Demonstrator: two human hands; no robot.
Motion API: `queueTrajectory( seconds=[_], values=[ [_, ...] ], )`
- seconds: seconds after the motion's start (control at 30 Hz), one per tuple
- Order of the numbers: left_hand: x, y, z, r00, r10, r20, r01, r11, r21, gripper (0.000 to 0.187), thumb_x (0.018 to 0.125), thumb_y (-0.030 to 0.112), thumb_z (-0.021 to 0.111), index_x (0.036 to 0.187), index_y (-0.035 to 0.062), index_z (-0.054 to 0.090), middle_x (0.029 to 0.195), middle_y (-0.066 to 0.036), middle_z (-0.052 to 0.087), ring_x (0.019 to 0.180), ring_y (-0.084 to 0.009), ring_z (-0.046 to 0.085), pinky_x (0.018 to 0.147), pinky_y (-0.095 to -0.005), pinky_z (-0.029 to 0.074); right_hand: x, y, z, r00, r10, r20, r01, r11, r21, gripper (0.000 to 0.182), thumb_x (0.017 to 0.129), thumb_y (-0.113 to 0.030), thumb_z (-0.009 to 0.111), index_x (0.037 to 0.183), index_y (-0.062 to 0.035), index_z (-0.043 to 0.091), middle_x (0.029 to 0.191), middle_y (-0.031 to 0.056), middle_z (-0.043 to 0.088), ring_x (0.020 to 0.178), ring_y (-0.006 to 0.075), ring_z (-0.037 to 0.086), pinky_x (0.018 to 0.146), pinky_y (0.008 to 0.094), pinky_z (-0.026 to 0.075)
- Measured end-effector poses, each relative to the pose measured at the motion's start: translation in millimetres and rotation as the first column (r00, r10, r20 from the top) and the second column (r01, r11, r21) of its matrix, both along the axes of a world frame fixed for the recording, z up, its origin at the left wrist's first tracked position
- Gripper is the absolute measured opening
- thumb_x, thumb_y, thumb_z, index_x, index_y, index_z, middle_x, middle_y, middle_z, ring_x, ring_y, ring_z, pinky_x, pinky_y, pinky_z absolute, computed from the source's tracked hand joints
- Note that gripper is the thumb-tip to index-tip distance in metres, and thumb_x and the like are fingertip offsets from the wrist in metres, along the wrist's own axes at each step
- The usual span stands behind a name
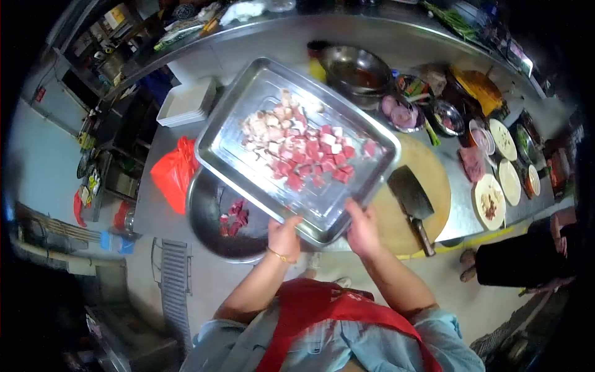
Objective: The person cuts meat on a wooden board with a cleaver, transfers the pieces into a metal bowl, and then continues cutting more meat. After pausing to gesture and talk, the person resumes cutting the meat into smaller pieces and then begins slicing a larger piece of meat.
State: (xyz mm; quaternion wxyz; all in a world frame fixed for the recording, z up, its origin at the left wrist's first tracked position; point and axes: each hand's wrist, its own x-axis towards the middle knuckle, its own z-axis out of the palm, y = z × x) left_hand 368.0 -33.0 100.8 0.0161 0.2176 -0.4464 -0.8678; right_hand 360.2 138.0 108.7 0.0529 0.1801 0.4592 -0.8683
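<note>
A rectangular metal tray is held up over the counter, turned at an angle. My left hand grips its near edge, and my right hand grips the near right corner. Cubes of raw red meat lie in the tray beside pale, fatty pieces. Partly under the tray's left side stands a dark metal bowl with several red meat pieces in it. To the right, a cleaver rests on a round wooden chopping board, partly covered by the tray.
A red plastic bag and stacked white trays are at the left. At the back stands a wok-like metal pan. Sliced onions fill a bowl. Several plates line the right side, where another person stands near the counter.
</note>
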Motion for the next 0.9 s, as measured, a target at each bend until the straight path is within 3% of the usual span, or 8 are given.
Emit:
queueTrajectory(
  seconds=[0.2,0.27,0.4,0.43,0.47,0.57,0.67,0.9],
  values=[
    [7,-76,13,0.938,0.179,-0.298,-0.288,0.881,-0.376,0.082,0.09,0.014,0.062,0.149,0.0106,0.005,0.146,-0.015,0.029,0.133,-0.0226,0.031,0.107,-0.036,0.03,18,-4,25,0.977,-0.201,-0.068,0.208,0.97,0.121,0.051,0.079,0.0,0.05,0.129,-0.0021,0.041,0.109,0.0113,0.058,0.1,0.0231,0.058,0.083,0.0356,0.05],
    [-29,-113,33,0.866,-0.027,-0.499,-0.368,0.64,-0.675,0.067,0.088,0.017,0.064,0.144,0.0052,0.029,0.14,-0.018,0.039,0.127,-0.0263,0.04,0.106,-0.0372,0.032,25,-13,26,0.974,-0.205,-0.1,0.221,0.956,0.193,0.048,0.078,0.0,0.051,0.126,-0.0028,0.043,0.106,0.0107,0.058,0.096,0.0228,0.059,0.081,0.0352,0.05],
    [-149,-114,45,0.871,-0.292,-0.394,-0.166,0.581,-0.797,0.05,0.085,0.024,0.069,0.123,-0.003,0.053,0.118,-0.016,0.058,0.108,-0.0248,0.055,0.096,-0.0362,0.042,35,-43,24,0.956,-0.267,-0.124,0.289,0.929,0.231,0.038,0.077,0.0,0.052,0.115,-0.0034,0.051,0.096,0.009,0.059,0.084,0.0199,0.06,0.074,0.033,0.05],
    [-153,-99,66,0.911,-0.283,-0.3,0.074,0.827,-0.557,0.053,0.083,0.028,0.071,0.12,-0.0041,0.054,0.105,-0.014,0.062,0.093,-0.0251,0.061,0.084,-0.0366,0.048,38,-58,25,0.943,-0.309,-0.121,0.33,0.913,0.24,0.037,0.077,0.0,0.052,0.114,-0.0032,0.052,0.095,0.0087,0.06,0.082,0.0194,0.06,0.073,0.0326,0.05],
    [-176,-101,50,0.884,-0.343,-0.319,0.001,0.682,-0.731,0.06,0.078,0.035,0.074,0.118,-0.0054,0.055,0.097,-0.012,0.063,0.08,-0.0225,0.061,0.071,-0.0344,0.05,41,-76,34,0.939,-0.298,-0.174,0.338,0.896,0.29,0.038,0.077,0.001,0.052,0.114,-0.0031,0.052,0.096,0.0078,0.06,0.082,0.0179,0.059,0.071,0.031,0.05],
    [-159,-85,62,0.764,-0.421,-0.489,-0.383,0.314,-0.869,0.058,0.068,0.048,0.078,0.108,0.0081,0.062,0.095,-0.011,0.06,0.09,-0.0296,0.058,0.079,-0.0417,0.046,46,-108,36,0.925,-0.31,-0.218,0.372,0.857,0.357,0.042,0.078,0.005,0.049,0.12,0.0001,0.05,0.109,0.0105,0.06,0.099,0.0187,0.057,0.087,0.0314,0.046],
    [-144,-85,81,0.713,-0.584,-0.389,-0.225,0.335,-0.915,0.05,0.07,0.041,0.077,0.106,0.0102,0.062,0.106,-0.014,0.055,0.098,-0.0335,0.052,0.086,-0.0433,0.043,40,-127,29,0.915,-0.306,-0.263,0.393,0.825,0.406,0.035,0.075,0.003,0.05,0.11,-0.0015,0.055,0.096,0.0039,0.061,0.086,0.0139,0.058,0.073,0.0267,0.047],
    [-119,-132,51,0.402,-0.867,-0.293,-0.236,0.211,-0.948,0.037,0.065,0.04,0.075,0.093,0.0161,0.067,0.097,-0.009,0.059,0.096,-0.032,0.054,0.084,-0.0465,0.041,32,-163,59,0.821,-0.264,-0.506,0.537,0.657,0.53,0.044,0.08,0.01,0.044,0.123,0.0021,0.05,0.113,0.008,0.059,0.107,0.0169,0.055,0.096,0.0301,0.042]
  ],
)
